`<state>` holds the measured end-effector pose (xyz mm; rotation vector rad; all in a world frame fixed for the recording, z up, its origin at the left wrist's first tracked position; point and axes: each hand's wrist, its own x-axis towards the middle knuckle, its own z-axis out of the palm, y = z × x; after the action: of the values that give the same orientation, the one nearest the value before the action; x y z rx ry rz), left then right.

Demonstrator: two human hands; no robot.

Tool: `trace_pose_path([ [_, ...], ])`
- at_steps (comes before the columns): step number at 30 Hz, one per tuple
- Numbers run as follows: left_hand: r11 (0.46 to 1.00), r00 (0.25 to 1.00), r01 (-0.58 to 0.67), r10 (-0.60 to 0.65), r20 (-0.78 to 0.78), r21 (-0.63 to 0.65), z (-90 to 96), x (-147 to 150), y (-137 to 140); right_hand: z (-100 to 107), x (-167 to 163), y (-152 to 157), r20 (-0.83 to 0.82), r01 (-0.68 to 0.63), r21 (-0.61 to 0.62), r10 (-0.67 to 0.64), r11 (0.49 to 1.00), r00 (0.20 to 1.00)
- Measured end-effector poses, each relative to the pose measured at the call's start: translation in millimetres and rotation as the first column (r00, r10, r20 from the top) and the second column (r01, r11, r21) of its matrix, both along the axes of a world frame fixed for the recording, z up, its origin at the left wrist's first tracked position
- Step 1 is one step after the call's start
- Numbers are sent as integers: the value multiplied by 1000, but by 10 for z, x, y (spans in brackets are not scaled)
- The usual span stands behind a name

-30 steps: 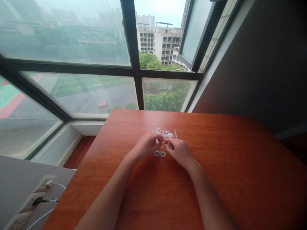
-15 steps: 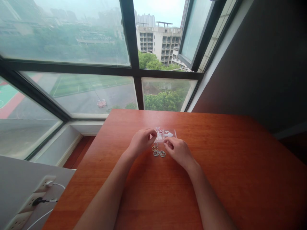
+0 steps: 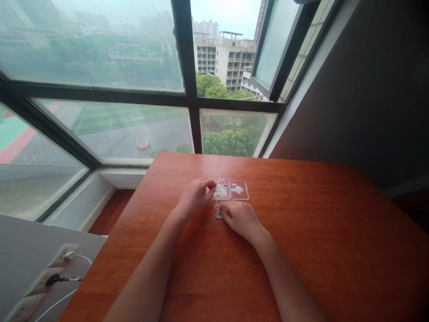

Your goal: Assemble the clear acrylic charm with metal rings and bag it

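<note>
Two hands meet near the middle of the wooden table [image 3: 301, 250], and between them sits what you are working on: a small clear plastic tray [image 3: 234, 191]. Its long axis runs left to right across your view, roughly parallel to the table's far edge, and it lies flat. It looks transparent and shallow, with tiny pieces inside (reddish and pale bits, too small to make out), and a white shape shows toward its right half.

Your left hand [image 3: 194, 199] rests at the tray's left end, fingers curled with the fingertips [image 3: 211, 184] pinched together right at that corner; whether they actually grip something small there, you cannot tell from this view.

Your right hand [image 3: 239, 218] lies just on the near side of the tray, palm down, fingers bent toward a short row of small metal rings [image 3: 219, 209] on the table. The rings run in a line from the tray's near left corner toward you, and the fingertips touch or nearly touch the closest one. That hand looks loosely curled, not closed around anything visible.

Beyond the table stands a large window [image 3: 134, 67], and a power strip [image 3: 50, 279] with a white cable sits at lower left.
</note>
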<state>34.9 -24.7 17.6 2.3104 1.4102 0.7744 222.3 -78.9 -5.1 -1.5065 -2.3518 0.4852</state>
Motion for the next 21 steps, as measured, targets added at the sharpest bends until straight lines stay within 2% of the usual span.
trace_pose_path([
  [9, 1000, 1000, 5, -5, -14, -7, 30, 16, -12, 58, 37, -1, 58, 53, -65, -50, 996, 997],
  [13, 1000, 1000, 21, -21, -11, -8, 25, 22, -16, 67, 45, 3, 52, 60, -62, -57, 996, 997],
  [17, 1000, 999, 27, -27, -17, -9, 28, 25, -21, 85, 46, 7, 52, 120, -55, -117, 991, 992],
  [21, 999, 999, 32, -32, -20, -11, 28, 26, -21, 74, 24, 14, 100, 151, -60, -145, 987, 984],
])
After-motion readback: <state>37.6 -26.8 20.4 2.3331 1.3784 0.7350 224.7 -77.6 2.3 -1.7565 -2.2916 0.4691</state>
